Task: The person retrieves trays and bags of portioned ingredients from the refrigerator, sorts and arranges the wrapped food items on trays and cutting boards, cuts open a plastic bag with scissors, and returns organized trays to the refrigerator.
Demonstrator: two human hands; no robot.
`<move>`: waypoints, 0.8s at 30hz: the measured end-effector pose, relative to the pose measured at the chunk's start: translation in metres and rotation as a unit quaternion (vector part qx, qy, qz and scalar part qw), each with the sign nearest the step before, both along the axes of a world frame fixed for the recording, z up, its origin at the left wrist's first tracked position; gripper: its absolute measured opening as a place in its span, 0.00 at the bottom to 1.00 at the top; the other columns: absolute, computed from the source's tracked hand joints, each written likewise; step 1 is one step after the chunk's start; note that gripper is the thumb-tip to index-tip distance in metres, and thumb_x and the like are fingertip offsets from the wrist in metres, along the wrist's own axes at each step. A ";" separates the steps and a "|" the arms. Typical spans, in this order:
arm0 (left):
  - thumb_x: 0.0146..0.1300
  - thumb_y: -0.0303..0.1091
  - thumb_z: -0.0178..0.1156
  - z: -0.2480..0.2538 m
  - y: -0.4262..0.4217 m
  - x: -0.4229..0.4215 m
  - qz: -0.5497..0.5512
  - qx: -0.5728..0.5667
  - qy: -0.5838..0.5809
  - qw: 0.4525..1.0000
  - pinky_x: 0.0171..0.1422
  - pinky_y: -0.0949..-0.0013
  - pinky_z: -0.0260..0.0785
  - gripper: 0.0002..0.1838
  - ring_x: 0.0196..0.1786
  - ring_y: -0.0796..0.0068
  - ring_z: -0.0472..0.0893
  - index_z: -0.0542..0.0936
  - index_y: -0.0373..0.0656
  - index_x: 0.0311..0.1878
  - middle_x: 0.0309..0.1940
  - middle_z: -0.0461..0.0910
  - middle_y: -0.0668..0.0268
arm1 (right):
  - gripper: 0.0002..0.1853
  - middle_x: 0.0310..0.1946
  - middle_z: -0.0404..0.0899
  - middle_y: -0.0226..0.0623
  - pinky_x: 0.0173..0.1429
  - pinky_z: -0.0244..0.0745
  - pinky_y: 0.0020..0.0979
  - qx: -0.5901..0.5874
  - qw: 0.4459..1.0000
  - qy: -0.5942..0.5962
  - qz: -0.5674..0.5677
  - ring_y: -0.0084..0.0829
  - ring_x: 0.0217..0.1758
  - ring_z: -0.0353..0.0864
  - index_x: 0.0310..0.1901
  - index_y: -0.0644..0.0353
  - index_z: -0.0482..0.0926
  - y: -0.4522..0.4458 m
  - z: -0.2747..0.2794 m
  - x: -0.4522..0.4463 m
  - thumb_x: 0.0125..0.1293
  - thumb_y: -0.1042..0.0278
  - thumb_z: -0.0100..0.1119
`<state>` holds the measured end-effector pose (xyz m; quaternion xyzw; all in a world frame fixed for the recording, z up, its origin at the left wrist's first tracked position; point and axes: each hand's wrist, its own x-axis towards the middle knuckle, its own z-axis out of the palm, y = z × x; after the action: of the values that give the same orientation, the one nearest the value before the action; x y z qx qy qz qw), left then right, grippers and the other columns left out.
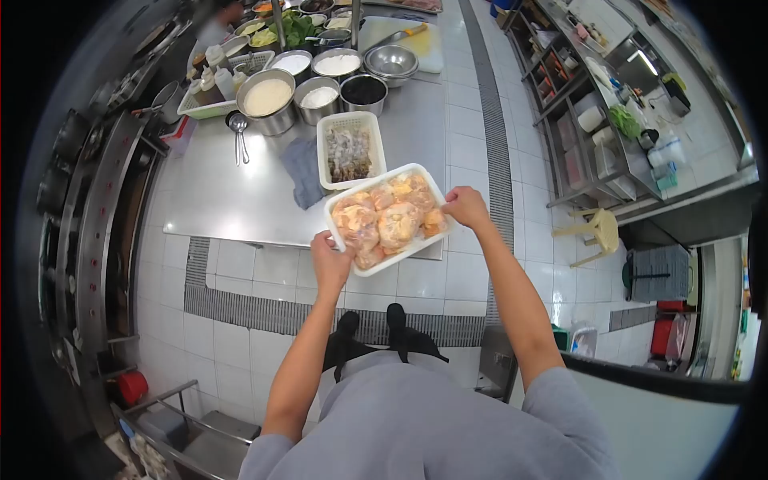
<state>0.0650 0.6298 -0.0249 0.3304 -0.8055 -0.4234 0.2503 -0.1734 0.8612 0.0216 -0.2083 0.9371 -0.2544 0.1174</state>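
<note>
A white plastic tray (406, 254) is held between my hands at the front edge of the steel table, tilted in the view. Pale orange raw meat pieces (396, 220), seemingly chicken in clear plastic, fill it. My left hand (330, 262) grips the near left corner, and my right hand (467, 206) pinches the right end. Just beyond the tray stands a white basket (322, 148) of greyish shrimp (350, 152), partly overlapped by the tray's far rim. Left of the basket lies a crumpled blue-grey cloth (302, 170).
On the steel table (220, 196) are spoons (239, 136), metal bowls of white powder (320, 98) and crumbs (267, 97), and a black-filled bowl (363, 91). A knife (402, 35) lies on a cutting board (428, 54). A yellow stool (596, 230) stands right; another person (212, 32) is far left.
</note>
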 end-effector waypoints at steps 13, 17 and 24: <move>0.46 0.36 0.73 0.032 0.027 -0.004 0.151 -0.026 -0.117 0.981 0.42 0.60 0.74 0.22 0.35 0.60 0.82 0.78 0.36 0.43 0.31 0.80 0.60 | 0.23 0.38 0.84 0.54 0.48 0.82 0.44 0.077 0.996 -0.006 -0.042 0.53 0.43 0.85 0.39 0.68 0.82 -0.029 0.018 0.014 0.48 0.55 0.73; 0.45 0.36 0.73 0.032 0.026 -0.007 0.157 -0.024 -0.117 0.980 0.42 0.60 0.75 0.21 0.35 0.60 0.82 0.79 0.36 0.41 0.30 0.81 0.60 | 0.25 0.38 0.84 0.54 0.48 0.82 0.44 0.082 0.996 -0.007 -0.044 0.52 0.44 0.85 0.40 0.69 0.82 -0.031 0.021 0.013 0.47 0.55 0.73; 0.45 0.33 0.74 0.039 0.007 -0.004 0.123 0.028 -0.113 0.986 0.40 0.63 0.74 0.21 0.32 0.63 0.81 0.78 0.36 0.41 0.29 0.80 0.60 | 0.26 0.38 0.84 0.52 0.48 0.81 0.41 0.104 0.992 -0.064 -0.022 0.48 0.43 0.85 0.41 0.67 0.81 -0.035 0.021 -0.003 0.43 0.56 0.73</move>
<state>0.0608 0.6372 0.0144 0.4797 -0.7698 -0.3715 0.1983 -0.1764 0.8258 0.0426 -0.1573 0.9534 -0.1713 0.1922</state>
